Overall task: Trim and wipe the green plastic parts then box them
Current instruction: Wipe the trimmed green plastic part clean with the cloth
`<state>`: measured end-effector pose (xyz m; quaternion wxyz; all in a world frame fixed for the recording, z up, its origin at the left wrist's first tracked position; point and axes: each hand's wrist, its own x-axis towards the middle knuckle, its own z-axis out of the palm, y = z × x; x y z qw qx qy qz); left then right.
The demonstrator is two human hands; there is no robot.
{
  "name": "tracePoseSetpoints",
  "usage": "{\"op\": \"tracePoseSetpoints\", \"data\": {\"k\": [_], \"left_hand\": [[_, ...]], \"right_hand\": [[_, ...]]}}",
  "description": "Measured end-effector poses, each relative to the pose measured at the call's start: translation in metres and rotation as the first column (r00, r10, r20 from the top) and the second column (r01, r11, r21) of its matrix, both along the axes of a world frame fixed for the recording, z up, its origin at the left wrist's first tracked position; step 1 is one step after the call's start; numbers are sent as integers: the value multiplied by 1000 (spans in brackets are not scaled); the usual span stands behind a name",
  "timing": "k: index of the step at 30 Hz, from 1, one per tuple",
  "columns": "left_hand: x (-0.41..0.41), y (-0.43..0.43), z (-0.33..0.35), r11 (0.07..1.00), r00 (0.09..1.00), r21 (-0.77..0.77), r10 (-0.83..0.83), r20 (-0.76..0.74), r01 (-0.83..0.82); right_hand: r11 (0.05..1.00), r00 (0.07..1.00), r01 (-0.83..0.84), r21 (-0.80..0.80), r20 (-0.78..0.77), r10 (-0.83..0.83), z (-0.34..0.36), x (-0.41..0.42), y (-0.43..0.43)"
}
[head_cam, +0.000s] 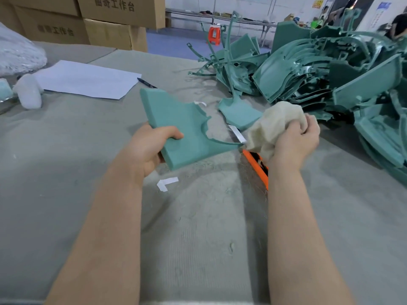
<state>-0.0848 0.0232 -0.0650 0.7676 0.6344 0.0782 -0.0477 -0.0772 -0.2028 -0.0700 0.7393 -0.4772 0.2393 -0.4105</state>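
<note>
Left hand (152, 146) grips green part (187, 128); right hand (295, 139) clutches cloth (273, 124), partly hiding orange knife (253, 160).

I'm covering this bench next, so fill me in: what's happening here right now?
A person is wiping one green plastic part. The left hand grips it by its lower edge, held above the grey table, while the right hand bunches a pale cloth against the part's pointed tip. An orange utility knife lies on the table beneath the right wrist, blade out. A big pile of green parts waits on the right; cardboard boxes stand at the back left.
</note>
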Motion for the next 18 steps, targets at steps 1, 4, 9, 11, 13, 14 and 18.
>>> {"op": "tracePoseSetpoints", "data": {"k": [1, 4, 9, 11, 13, 14, 18], "left_hand": [[0, 2, 1, 1000, 1000, -23, 19, 15, -18], [-3, 1, 4, 999, 998, -41, -9, 65, 12], [-9, 1, 10, 990, 992, -125, -53, 116, 67], [-10, 4, 11, 986, 992, -153, -51, 117, 69], [-10, 5, 11, 986, 991, -140, -70, 112, 85], [-11, 4, 10, 987, 991, -131, -78, 109, 92], [-13, 2, 10, 983, 988, -131, -119, 94, 131]], "right_hand": [[999, 998, 54, -6, 13, -54, 0, -1, -1], [979, 979, 201, -24, -14, -202, 0, 0, -15], [970, 984, 91, -227, -129, -123, -4, 0, -8], [956, 991, -10, -294, -130, -30, -3, 0, 0], [948, 990, -128, -290, -102, 102, 0, -2, 4], [943, 984, -173, -284, -89, 154, 2, -3, 6], [966, 995, -90, -244, -70, 75, 2, -3, 0]]}}
